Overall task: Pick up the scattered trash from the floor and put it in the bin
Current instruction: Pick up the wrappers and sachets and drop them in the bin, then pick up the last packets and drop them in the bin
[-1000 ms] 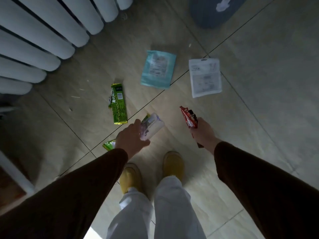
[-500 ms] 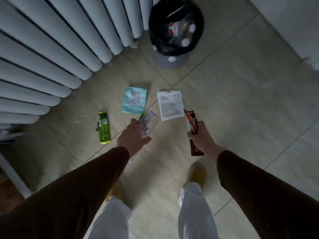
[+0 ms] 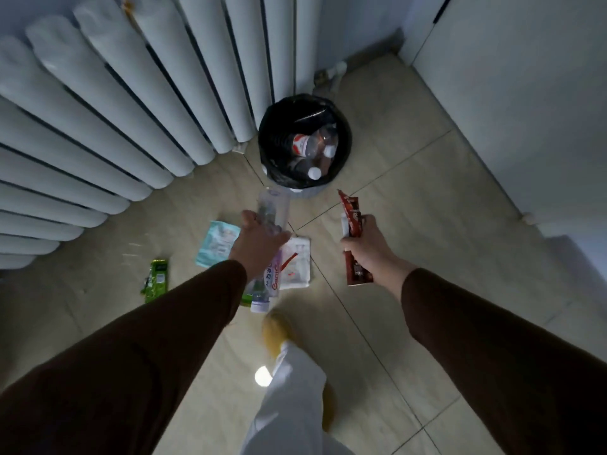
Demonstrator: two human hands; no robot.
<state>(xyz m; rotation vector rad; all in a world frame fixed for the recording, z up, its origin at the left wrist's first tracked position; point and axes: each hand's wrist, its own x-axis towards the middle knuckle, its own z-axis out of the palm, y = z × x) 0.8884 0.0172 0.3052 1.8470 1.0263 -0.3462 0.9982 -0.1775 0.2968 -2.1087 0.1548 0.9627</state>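
Observation:
My left hand [image 3: 258,239] grips a clear plastic wrapper [image 3: 272,208] that sticks out toward the bin. My right hand [image 3: 364,246] is closed on a red snack wrapper [image 3: 353,218], held upright. The bin [image 3: 303,142], lined with a black bag, stands ahead by the radiator and holds plastic bottles. On the floor lie a teal packet [image 3: 216,243], a white packet [image 3: 297,264] partly hidden by my left hand, and a green wrapper [image 3: 157,280]. Another green scrap [image 3: 246,298] peeks out under my left forearm.
A white radiator [image 3: 131,103] runs along the left. White wall and door panels [image 3: 509,110] close off the right. My yellow shoe [image 3: 277,330] and white trouser leg are below, on the beige tiled floor.
I have stepped closer to the bin, which now sits lower and larger in view. Both hands have stretched forward toward it, holding the same wrappers.

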